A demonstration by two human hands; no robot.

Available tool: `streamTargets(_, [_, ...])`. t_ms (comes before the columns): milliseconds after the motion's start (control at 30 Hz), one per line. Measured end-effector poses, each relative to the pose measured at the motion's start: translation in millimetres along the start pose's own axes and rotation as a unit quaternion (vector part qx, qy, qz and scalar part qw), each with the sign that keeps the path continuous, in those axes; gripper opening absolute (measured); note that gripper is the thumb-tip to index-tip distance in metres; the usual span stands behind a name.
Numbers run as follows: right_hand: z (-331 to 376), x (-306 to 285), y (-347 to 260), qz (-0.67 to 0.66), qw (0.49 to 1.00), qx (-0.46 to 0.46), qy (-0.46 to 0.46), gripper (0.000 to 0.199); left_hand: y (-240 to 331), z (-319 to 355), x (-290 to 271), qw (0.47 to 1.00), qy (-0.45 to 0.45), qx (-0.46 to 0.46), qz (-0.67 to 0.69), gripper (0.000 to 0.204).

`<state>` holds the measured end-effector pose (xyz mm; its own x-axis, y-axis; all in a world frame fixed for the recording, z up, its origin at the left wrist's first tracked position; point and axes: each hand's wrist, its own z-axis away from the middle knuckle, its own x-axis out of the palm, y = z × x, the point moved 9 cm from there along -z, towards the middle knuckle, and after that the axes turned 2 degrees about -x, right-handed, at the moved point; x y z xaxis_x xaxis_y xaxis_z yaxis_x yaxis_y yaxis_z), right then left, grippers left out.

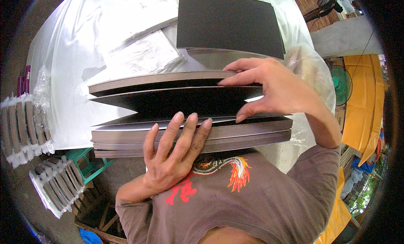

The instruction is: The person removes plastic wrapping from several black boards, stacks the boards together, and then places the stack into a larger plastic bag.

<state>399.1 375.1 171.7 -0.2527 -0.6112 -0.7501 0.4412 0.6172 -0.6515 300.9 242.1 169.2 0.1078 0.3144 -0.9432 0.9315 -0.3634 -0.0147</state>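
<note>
A thick stack of black boards (191,136) with grey-brown edges lies across the table in front of me, close to my chest. It is parted: a far section (155,80) stands up from the near section, and a single black sheet (185,99) spans the dark gap between them. My left hand (172,143) rests on the near section, fingers stretched over its edge. My right hand (269,86) is at the right end, its fingers at the far section and its thumb down by the near one, spread wide across the gap.
Another black board pile (229,23) lies at the back of the plastic-covered table (67,101), beside plastic-wrapped packs (145,54). Bundles of grey boards (57,185) stand at the left, near a green stool (90,166). A green fan (340,85) and orange sheeting (364,101) are at the right.
</note>
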Motion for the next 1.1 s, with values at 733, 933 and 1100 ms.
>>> streamTargets(733, [10, 12, -3, -0.028, 0.998, -0.001, -0.055, 0.031, -1, -3, 7, 0.999, -0.051, 0.01, 0.007, 0.039])
streamTargets(933, [10, 10, -3, 0.01, 0.999, -0.005, -0.038, 0.035, -1, -3, 6, 0.999, -0.042, 0.016, 0.007, 0.039])
streamTargets(1100, [11, 9, -1, 0.014, 0.999, 0.008, -0.038, 0.038, -1, -4, 6, 0.999, -0.036, 0.012, 0.011, 0.04])
